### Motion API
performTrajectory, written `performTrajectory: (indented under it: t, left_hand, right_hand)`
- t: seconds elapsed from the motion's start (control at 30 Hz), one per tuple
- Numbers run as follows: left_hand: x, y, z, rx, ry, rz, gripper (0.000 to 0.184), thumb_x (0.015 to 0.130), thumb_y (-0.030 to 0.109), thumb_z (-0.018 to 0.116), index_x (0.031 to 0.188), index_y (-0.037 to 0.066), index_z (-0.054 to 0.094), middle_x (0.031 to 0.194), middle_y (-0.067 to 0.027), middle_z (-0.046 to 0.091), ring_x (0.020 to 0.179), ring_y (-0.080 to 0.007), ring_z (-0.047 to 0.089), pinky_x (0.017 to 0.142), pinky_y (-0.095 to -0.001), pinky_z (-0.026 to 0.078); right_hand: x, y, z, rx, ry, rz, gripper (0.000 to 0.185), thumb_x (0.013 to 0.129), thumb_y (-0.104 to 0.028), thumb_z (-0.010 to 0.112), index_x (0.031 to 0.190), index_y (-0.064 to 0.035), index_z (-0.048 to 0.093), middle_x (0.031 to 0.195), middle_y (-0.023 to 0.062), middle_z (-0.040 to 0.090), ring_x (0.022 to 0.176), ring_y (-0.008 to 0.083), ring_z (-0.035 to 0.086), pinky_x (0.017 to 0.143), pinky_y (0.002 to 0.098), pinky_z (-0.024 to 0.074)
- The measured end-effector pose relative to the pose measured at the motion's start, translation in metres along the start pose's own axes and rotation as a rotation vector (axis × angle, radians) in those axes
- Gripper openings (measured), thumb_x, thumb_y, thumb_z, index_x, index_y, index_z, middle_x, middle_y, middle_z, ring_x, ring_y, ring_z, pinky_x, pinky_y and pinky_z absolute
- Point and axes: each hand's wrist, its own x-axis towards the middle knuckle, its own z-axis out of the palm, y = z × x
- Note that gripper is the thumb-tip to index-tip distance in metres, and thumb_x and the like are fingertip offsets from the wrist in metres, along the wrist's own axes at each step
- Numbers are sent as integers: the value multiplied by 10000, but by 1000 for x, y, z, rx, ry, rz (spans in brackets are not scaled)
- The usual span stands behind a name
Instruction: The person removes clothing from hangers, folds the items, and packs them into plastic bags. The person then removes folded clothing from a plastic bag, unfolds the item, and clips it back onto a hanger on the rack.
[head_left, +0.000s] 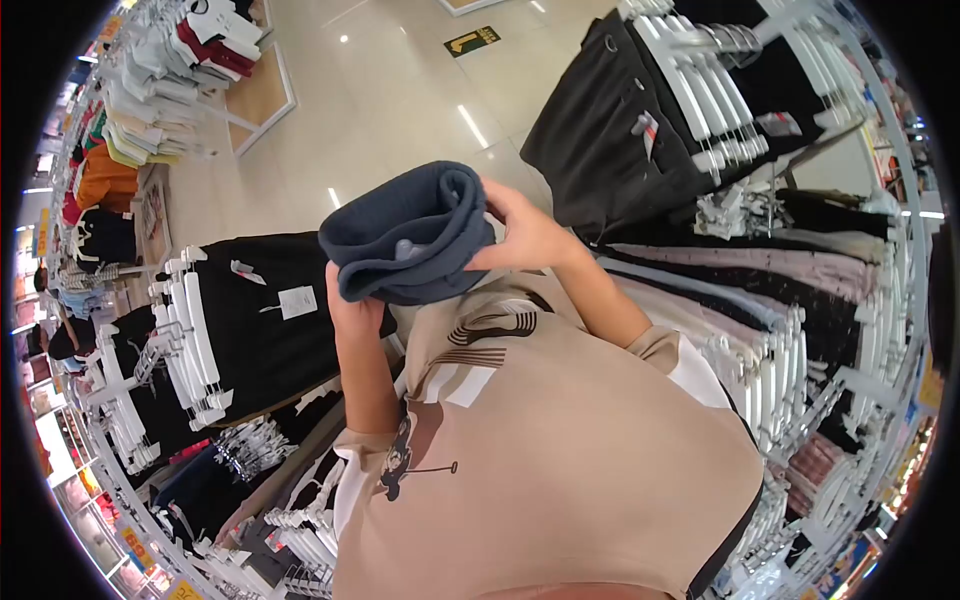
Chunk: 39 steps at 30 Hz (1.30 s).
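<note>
A dark blue garment (400, 215), folded or rolled into a thick bundle, is held up in front of my chest between both hands. My left hand (355, 310) grips its lower left side from below, the fingers mostly hidden behind the cloth. On the right side of the bundle, my right hand (515, 235) has its thumb and fingers closed round the edge. A small pale, see-through piece (407, 250) shows in the fold of the cloth.
Black trousers (620, 130) hang on white hangers at the upper right. More black garments (265, 320) with tags hang at the left. Racks of pink and grey clothes (740, 270) stand at the right. A shiny tiled floor (400, 90) with a green sign (471, 41) lies ahead.
</note>
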Motion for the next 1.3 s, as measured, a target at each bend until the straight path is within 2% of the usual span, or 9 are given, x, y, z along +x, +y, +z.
performTrajectory:
  t: [0.1, 0.13, 0.37, 0.53, 0.63, 0.77, 0.93, 1.07, 1.3]
  left_hand:
    - [49, 10, 2, 76, -117, 12, 651, 728, 37, 591, 1355, -43, 435, 1330, -210, 533, 1215, -354, 541, 1094, -471, 387]
    - [68, 17, 11, 292, -255, 109, 591, 755, 118, 628, 1302, -49, 482, 1233, -149, 594, 1147, -248, 580, 1016, -357, 429]
    - [187, 20, 18, 698, -176, 70, 622, 766, 94, 721, 1312, -45, 460, 1239, -115, 575, 1149, -203, 548, 1014, -350, 414]
    - [287, 62, 39, 127, -289, 109, 422, 894, 183, 647, 1224, -64, 556, 1182, -128, 631, 1092, -215, 601, 962, -324, 454]
    - [346, 99, 88, -136, -73, -275, 445, 910, 242, 635, 1233, -53, 553, 1143, -121, 649, 1061, -202, 613, 925, -307, 478]
    - [468, 108, 98, -43, -199, -202, 500, 900, 312, 645, 1239, -43, 552, 1123, -118, 654, 999, -206, 635, 881, -299, 496]
    - [608, 47, 62, 355, -200, -273, 543, 893, 390, 645, 1185, -64, 586, 1110, -128, 661, 1000, -219, 638, 861, -319, 510]
    - [650, -54, 35, 854, -511, -240, 569, 862, 421, 677, 1143, -70, 621, 1054, -129, 678, 953, -197, 631, 861, -334, 488]
    - [703, -118, 84, 815, -850, -528, 436, 893, 318, 660, 1135, -44, 642, 1033, -85, 680, 960, -151, 608, 861, -294, 474]
  right_hand:
    - [33, 9, -12, 138, 149, 165, 757, 701, 26, 773, 1372, 13, 423, 1228, 79, 586, 1123, 147, 547, 992, 312, 432]
    - [48, 7, -19, 168, 166, 149, 714, 720, 76, 740, 1361, 27, 432, 1218, 75, 597, 1082, 128, 565, 960, 295, 458]
    - [163, 6, -43, 103, 384, 2, 497, 698, 103, 735, 1162, 61, 562, 1067, 67, 665, 967, 113, 618, 873, 267, 500]
    - [236, 25, -113, 292, -25, -193, 497, 808, -93, 718, 1257, 27, 540, 1230, 107, 604, 1112, 155, 572, 986, 340, 449]
    - [294, 63, -142, 490, 48, -25, 485, 811, -92, 713, 1251, 26, 544, 1220, 105, 607, 1101, 155, 574, 977, 338, 450]
    - [319, 112, -116, 624, 191, 124, 469, 815, -92, 705, 1242, 25, 549, 1207, 104, 612, 1086, 155, 576, 965, 335, 452]
    - [332, 102, -133, 548, 272, 134, 449, 820, -91, 695, 1231, 23, 556, 1191, 102, 617, 1067, 156, 579, 949, 332, 455]
    - [350, 104, -172, 483, 311, 116, 433, 824, -91, 687, 1223, 22, 562, 1178, 101, 621, 1052, 156, 582, 937, 330, 456]
    - [364, 122, -261, 408, 382, 117, 406, 830, -90, 674, 1208, 20, 572, 1156, 98, 628, 1026, 156, 586, 916, 326, 460]
